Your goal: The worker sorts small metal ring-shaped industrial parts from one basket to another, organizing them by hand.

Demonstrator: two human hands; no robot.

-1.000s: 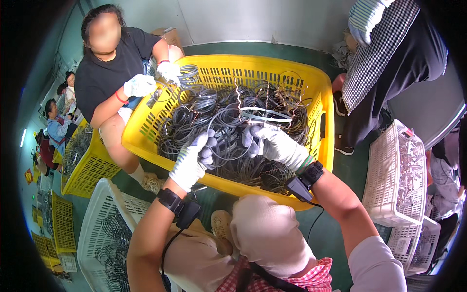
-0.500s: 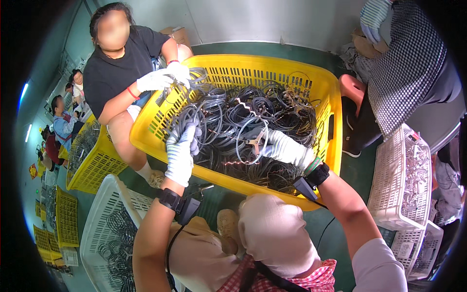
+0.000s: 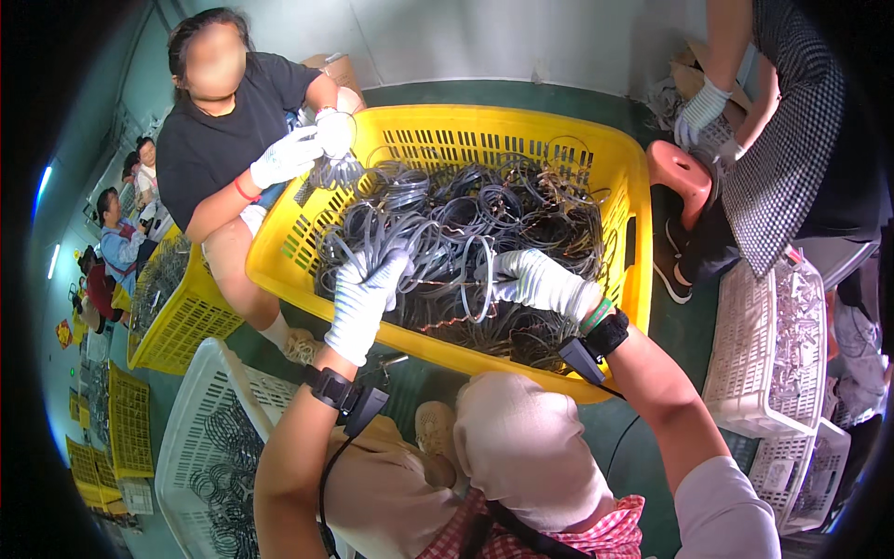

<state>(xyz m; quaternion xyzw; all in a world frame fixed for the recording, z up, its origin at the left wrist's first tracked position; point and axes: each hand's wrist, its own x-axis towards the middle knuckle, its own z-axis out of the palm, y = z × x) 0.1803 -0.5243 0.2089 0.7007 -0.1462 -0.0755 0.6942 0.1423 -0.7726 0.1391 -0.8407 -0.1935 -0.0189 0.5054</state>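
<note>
Left hand [image 3: 361, 303] has risen from the tangle, now clenched on a bunch of grey cable loops [image 3: 372, 244] above the yellow crate's [image 3: 626, 214] near-left edge. Right hand [image 3: 537, 281] pinches 1 loop [image 3: 477, 289] mid-crate. Separation underway.

brown cardboard box [image 3: 337, 67] behind crate

Gloved hands, left [image 3: 361, 303] and right [image 3: 535, 279], gripping dark cable loops [image 3: 447, 244] over yellow crate [image 3: 521, 140].
</note>
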